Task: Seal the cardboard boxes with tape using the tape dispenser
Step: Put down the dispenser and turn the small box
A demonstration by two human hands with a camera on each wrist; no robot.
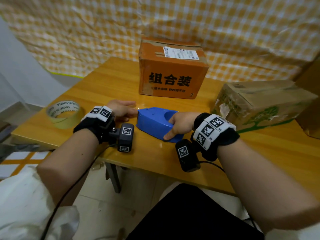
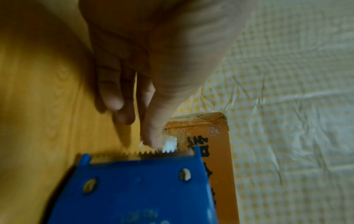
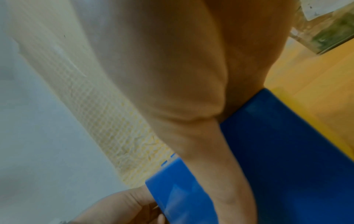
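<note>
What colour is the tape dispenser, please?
Blue; the tape dispenser shows best in the head view.

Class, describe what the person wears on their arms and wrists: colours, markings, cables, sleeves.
Both hands, left and right, are bare. Each wrist carries a black fabric wrist strap with a white band of square black-and-white coded markers. A small black box-shaped camera with similar markers hangs from each, trailing a thin black cable. A rolled-up white sleeve covers the left upper arm.
</note>
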